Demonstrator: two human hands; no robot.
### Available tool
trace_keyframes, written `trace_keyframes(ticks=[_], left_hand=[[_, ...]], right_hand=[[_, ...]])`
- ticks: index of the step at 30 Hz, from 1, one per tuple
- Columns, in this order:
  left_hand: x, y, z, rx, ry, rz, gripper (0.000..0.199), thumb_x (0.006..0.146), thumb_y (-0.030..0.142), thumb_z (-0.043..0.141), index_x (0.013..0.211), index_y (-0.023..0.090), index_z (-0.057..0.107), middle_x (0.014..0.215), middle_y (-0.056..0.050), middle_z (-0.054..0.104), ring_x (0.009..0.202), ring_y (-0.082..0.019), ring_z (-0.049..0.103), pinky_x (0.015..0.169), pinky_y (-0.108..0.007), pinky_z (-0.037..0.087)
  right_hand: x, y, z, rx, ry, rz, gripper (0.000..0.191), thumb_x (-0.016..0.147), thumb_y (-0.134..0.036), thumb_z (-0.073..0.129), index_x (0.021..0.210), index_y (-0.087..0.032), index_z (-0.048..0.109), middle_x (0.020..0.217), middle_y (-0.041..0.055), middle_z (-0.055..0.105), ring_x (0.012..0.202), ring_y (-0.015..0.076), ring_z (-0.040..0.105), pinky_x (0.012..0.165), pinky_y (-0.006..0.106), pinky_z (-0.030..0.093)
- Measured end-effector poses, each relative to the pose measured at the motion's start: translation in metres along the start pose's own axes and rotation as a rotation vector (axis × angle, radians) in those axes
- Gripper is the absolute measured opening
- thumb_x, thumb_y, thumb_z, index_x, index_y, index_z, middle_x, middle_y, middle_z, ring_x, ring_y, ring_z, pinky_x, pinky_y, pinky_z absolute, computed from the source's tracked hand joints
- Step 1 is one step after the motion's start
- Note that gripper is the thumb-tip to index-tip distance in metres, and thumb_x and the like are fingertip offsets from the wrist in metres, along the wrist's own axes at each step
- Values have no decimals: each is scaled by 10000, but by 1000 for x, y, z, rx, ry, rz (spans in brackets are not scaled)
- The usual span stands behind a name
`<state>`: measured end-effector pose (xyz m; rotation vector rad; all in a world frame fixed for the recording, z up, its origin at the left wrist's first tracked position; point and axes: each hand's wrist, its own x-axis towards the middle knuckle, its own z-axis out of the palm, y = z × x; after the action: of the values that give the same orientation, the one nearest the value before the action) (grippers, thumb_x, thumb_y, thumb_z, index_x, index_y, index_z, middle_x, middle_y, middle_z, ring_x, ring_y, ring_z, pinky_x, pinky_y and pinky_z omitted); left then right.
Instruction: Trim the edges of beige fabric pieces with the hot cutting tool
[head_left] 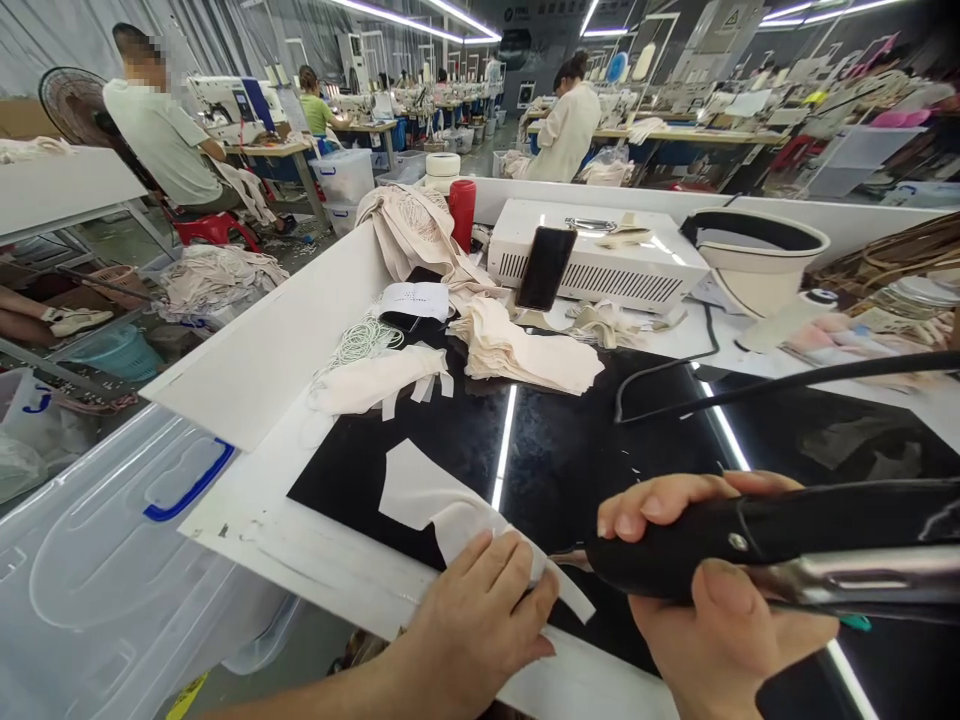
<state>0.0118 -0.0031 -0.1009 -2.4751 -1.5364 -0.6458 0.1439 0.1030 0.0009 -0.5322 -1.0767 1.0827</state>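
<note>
A thin off-white cut fabric piece (420,485) with a curved edge lies on the black glossy sheet (360,460) near the front edge. My left hand (487,600) grips the lower part of this piece, its fingers bent and close together on it. At the right, my right hand (720,600) is wrapped round a black-handled tool (667,545) with a metal lever along its side. The tool's narrow metal tip points left and reaches the fabric just beside my left fingers. Whether the tip touches the cloth I cannot tell.
Behind lie a stack of beige fabric pieces (525,350) and a bundle of pale elastic cords (364,340). A white vented box (600,250) has a phone (546,268) leaning on it. A black cable (795,385) crosses the right side. Co-workers sit farther back.
</note>
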Motion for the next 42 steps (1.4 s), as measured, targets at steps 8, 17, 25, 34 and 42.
trace_keyframes(ticks=[8,17,25,34,42], left_hand=[[-1,-2,0,-29,-7,5,554,988,508,696,1388,140,590,1381,-143,636,1346,-273,587,1158,-425,498],[2,-5,-2,-55,7,11,509,984,476,711,1348,134,615,1339,-146,655,1302,-280,623,1123,-437,536],[0,-3,-2,-58,26,12,576,952,490,745,1374,126,599,1339,-159,656,1306,-294,629,1111,-445,550],[2,-4,-2,-58,26,20,552,969,484,722,1378,130,606,1327,-155,655,1288,-293,633,1110,-448,547],[0,-4,-1,-69,1,11,590,923,474,775,1366,123,605,1350,-156,628,1323,-293,600,1145,-455,523]], right_hand=[[-3,4,-1,-47,-17,-3,389,787,-343,854,1084,-258,618,738,-36,662,564,173,607,484,336,563],[0,4,3,-5,-18,-10,402,794,-343,851,1106,-260,612,750,-39,661,567,163,599,495,330,561],[-3,-1,-4,-26,6,-16,436,751,-377,888,1074,-254,622,716,-38,651,535,163,580,450,324,542],[-4,-1,-4,-62,-3,-35,397,785,-343,861,1086,-252,619,723,-38,662,547,165,603,471,327,563],[-1,3,1,2,26,-45,405,767,-358,864,1075,-246,627,718,-44,661,542,156,588,463,311,553]])
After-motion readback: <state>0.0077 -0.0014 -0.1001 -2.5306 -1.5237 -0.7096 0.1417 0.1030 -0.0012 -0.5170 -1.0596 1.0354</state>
